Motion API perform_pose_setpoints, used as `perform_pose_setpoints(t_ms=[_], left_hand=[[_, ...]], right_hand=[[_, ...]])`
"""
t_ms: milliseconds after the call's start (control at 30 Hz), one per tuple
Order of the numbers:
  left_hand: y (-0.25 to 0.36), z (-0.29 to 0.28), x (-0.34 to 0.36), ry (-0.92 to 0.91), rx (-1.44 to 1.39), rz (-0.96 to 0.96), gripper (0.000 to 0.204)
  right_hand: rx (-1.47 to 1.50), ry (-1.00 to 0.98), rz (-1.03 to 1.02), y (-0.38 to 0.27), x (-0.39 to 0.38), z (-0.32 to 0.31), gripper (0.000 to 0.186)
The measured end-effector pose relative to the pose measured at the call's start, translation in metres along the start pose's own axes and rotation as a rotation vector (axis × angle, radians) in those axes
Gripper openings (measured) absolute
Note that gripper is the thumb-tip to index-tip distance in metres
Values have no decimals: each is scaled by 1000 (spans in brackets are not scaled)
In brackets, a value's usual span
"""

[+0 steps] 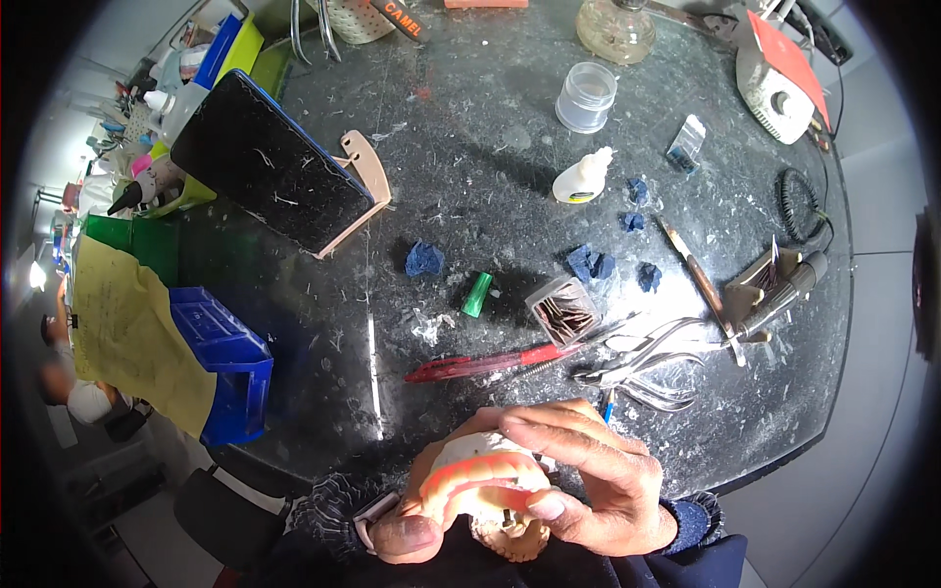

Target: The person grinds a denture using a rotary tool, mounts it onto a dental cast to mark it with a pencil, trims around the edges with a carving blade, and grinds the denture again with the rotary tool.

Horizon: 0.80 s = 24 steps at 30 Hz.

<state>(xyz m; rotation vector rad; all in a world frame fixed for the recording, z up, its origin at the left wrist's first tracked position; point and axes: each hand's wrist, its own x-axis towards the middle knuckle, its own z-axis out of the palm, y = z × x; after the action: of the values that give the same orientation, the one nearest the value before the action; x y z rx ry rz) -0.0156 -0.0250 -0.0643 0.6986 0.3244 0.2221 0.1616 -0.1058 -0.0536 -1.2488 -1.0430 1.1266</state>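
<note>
A dental plaster model (512, 541) with a pink wax rim (480, 470) along its arch is held up close to me, over the near edge of the bench. My left hand (410, 529) is closed round its left side, thumb in front and the other fingers mostly hidden behind. From the right, my right hand (608, 480) grips the same model. Its thumb presses on the front near the pink rim, while its fingers reach over the top. Strong light washes out detail on the model's upper part.
Just beyond the hands lie a red pen (480, 365), metal pliers (647, 367) and a clear box (564, 312) of small pieces. A phone (274, 162) leans on a stand at left, past a blue bin (225, 343). Farther off are a white dropper bottle (582, 179) and a clear jar (586, 101).
</note>
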Motion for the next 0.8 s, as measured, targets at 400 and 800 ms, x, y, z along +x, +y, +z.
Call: perform_pose_setpoints(t_ms=[400, 800], left_hand=[[-19, 4, 4, 93, 7, 190, 71], [-6, 1, 7, 369, 140, 409, 64]], right_hand=[[-190, -11, -108, -6, 2, -15, 51], [-981, 468, 96, -9, -34, -55, 40]])
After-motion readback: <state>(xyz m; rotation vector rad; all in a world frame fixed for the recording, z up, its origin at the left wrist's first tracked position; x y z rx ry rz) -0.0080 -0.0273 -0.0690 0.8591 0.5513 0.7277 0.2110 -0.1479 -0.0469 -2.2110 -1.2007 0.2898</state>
